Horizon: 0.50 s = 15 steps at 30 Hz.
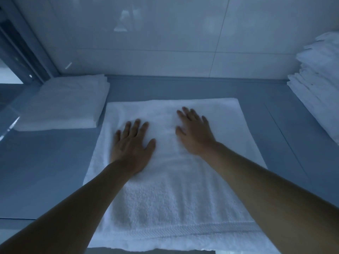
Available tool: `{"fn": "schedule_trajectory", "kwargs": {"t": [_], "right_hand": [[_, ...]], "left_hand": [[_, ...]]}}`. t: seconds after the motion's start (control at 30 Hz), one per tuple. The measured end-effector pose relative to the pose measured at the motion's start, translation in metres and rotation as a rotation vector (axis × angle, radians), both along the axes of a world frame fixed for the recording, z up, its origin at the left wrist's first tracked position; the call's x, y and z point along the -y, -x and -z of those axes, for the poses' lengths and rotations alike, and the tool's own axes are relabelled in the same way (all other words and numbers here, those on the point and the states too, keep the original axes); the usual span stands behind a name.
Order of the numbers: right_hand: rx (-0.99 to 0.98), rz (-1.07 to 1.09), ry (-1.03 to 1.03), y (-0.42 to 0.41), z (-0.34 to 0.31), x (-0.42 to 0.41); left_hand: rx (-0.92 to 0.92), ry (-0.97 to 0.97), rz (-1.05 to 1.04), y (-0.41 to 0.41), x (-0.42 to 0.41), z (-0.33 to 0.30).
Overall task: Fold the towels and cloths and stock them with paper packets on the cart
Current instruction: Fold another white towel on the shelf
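On the grey table (55,171), at centre, a white towel (174,189) lies spread flat. The left hand (131,145) and right hand (194,132) press on it palm down, fingers straight and spread, gripping nothing. A folded towel (64,103) lies at ten o'clock; a stack (319,79) stands at two o'clock.

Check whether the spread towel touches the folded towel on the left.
Apart. The head view shows a strip of grey counter between the spread towel and the folded towel.

Grey counter (256,92) bears spread towel (172,189), folded towel (64,103), towel stack (319,85).
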State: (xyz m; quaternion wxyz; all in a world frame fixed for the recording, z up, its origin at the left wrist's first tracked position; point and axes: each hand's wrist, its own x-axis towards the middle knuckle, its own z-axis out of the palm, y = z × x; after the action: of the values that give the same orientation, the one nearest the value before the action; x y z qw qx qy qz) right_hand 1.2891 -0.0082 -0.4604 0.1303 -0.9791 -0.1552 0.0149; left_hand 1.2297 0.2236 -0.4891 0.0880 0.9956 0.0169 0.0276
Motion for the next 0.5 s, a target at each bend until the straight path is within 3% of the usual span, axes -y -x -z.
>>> {"fn": "schedule_trajectory", "kwargs": {"t": [0.27, 0.43, 0.5], "right_hand": [[0.049, -0.037, 0.043, 0.028, 0.016, -0.005], [0.041, 0.011, 0.024, 0.025, 0.019, -0.003], [0.037, 0.027, 0.025, 0.02, 0.017, -0.004]], "left_hand": [[-0.02, -0.051, -0.001, -0.02, -0.023, -0.017], [-0.035, 0.031, 0.043, -0.017, -0.056, -0.013], [-0.038, -0.044, 0.017, -0.01, -0.048, -0.018]]}}
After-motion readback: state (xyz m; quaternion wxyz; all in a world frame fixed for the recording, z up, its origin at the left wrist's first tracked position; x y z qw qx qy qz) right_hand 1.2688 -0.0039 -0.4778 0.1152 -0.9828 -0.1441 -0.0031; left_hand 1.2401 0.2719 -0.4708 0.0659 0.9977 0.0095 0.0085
